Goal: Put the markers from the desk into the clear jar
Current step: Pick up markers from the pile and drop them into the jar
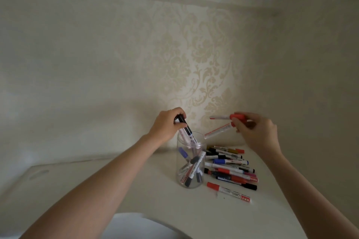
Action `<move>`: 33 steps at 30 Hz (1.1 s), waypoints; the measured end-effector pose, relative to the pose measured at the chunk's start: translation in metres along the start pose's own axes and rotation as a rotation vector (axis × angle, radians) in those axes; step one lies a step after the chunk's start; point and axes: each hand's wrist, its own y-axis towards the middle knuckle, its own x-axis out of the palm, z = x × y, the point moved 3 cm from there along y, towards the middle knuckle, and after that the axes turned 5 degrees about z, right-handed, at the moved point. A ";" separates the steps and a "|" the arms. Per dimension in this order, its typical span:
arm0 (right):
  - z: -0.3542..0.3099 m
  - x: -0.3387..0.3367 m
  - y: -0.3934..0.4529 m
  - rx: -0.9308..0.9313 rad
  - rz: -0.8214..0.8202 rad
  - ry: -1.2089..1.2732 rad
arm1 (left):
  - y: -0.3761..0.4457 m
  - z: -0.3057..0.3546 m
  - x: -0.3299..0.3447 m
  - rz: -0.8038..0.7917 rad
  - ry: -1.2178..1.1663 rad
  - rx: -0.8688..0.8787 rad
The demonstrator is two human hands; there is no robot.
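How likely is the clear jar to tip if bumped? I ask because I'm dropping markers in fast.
The clear jar looks like thin, light plastic, tall for its base, so a knock near the rim could probably tip it. The markers inside lean to one side, adding little steadying weight. The left hand holding markers at the mouth may nudge it.

Upright clear jar (190, 163) holding markers (194, 167), marker pile (231, 170) beside

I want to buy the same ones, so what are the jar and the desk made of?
Jar: clear, smooth, probably plastic, possibly glass; the markers inside show straight through its wall. Desk: off-white with a smooth matt top, maybe laminate or painted board; no grain shows.
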 end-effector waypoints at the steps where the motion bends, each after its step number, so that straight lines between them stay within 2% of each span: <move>1: -0.006 0.002 0.004 -0.024 0.003 0.003 | 0.005 0.002 -0.002 -0.021 0.032 0.025; 5: -0.025 0.016 0.016 -0.104 -0.024 -0.027 | 0.012 0.003 0.009 -0.196 0.152 0.030; 9: -0.030 0.045 0.019 -0.108 -0.248 -0.144 | 0.004 -0.007 0.030 -0.327 0.176 -0.020; 13: -0.024 0.072 0.028 -0.093 -0.392 -0.298 | 0.004 -0.014 0.015 -0.194 0.033 -0.079; 19: -0.013 0.121 0.025 -0.040 -0.532 -0.420 | -0.010 -0.014 -0.006 -0.041 -0.025 -0.036; 21: -0.011 0.124 0.024 -0.061 -0.470 -0.433 | -0.022 -0.004 -0.006 0.004 -0.048 0.004; 23: -0.010 0.109 0.025 -0.084 -0.326 -0.393 | -0.035 0.007 0.000 0.004 -0.085 0.046; 26: 0.015 0.074 0.019 -0.014 -0.224 -0.309 | -0.055 0.020 0.028 -0.131 -0.097 0.111; 31: 0.088 0.032 -0.018 0.158 -0.345 -0.398 | -0.079 0.026 0.091 -0.354 -0.089 0.104; 33: 0.120 0.021 -0.037 0.203 -0.394 -0.523 | -0.089 0.023 0.121 -0.482 0.038 0.107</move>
